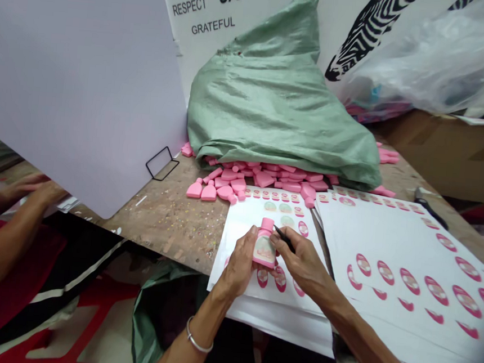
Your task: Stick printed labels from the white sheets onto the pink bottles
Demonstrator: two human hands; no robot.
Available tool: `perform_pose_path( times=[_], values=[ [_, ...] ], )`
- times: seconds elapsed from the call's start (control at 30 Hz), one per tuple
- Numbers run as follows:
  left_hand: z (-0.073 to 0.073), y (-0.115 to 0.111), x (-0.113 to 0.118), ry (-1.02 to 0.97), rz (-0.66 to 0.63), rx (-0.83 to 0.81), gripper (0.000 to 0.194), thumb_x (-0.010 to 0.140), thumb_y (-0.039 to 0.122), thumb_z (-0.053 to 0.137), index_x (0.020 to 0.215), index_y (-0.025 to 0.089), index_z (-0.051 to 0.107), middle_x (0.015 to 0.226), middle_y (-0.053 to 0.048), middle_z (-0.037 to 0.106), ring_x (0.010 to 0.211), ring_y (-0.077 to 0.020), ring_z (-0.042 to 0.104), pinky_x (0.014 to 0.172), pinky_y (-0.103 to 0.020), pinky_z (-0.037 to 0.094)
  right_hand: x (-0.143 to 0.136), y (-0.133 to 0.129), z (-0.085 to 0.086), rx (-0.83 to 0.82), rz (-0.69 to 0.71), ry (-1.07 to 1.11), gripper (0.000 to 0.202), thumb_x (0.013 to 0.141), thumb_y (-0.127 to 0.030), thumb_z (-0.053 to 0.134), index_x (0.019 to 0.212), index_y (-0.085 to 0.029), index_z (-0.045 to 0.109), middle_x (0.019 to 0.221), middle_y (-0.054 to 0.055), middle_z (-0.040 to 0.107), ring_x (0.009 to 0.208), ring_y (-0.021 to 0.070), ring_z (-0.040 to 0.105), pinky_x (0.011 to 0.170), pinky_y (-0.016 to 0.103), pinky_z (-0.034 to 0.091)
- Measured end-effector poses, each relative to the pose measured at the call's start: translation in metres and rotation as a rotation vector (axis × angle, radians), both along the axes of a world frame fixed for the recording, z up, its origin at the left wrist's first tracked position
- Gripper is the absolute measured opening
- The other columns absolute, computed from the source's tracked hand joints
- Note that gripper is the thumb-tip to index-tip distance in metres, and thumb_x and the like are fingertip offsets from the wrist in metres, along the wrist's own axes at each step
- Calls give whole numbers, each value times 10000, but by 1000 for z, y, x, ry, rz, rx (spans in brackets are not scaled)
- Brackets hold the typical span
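Both closed: L hand round pink bottle, R hand pinching blk tool opp. L fingers; steady bottle, keep label flat.

Forearms converging forward; left hand curled in grip, right hand pinching close beside it.

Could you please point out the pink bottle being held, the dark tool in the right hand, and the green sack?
Pink bottle [265, 248], head view: the label on its front.
Dark tool [283, 237], head view: its visible shaft.
Green sack [274, 105], head view: the middle of its front.
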State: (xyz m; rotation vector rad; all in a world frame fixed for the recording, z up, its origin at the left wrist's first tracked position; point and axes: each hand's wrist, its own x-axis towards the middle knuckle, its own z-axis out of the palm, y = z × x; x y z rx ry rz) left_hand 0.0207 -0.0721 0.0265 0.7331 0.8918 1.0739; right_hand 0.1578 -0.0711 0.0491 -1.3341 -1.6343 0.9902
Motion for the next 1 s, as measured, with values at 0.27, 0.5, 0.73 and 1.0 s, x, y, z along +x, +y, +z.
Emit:
perform_pose_path(
  times=[0.27,0.5,0.73,1.0],
  values=[
    [16,2,10,-34,-86,0,548,783,608,511,898,77,582,651,-88,644,486,-170,618,363,-212,408,4,-4,-2,-34,-37,72,272,896,-437,444,787,-191,487,660,-24,488,580,113,449,537,246,387],
    [4,3,21,2,9,-1,576,758,648,514,895,90,545,581,-58,615,435,-153,587,348,-200,386,8,-13,-15,567,-173,-324,92,851,-225,506,841,-197,594,783,40,600,766,182,525,713,323,428],
    [-4,7,16,41,132,-120,597,724,685,526,862,103,528,621,-69,626,463,-155,590,364,-215,421,40,12,-45,228,-389,-286,563,797,-464,587,1263,-165,487,934,83,630,857,229,612,742,369,496],
    [-5,0,8,-11,99,-87,565,716,661,565,838,109,561,659,-82,627,609,-206,635,472,-270,487,21,2,-34,600,-247,-440,311,887,-328,486,1147,-193,591,1174,137,558,1093,259,530,906,445,447]
  ],
)
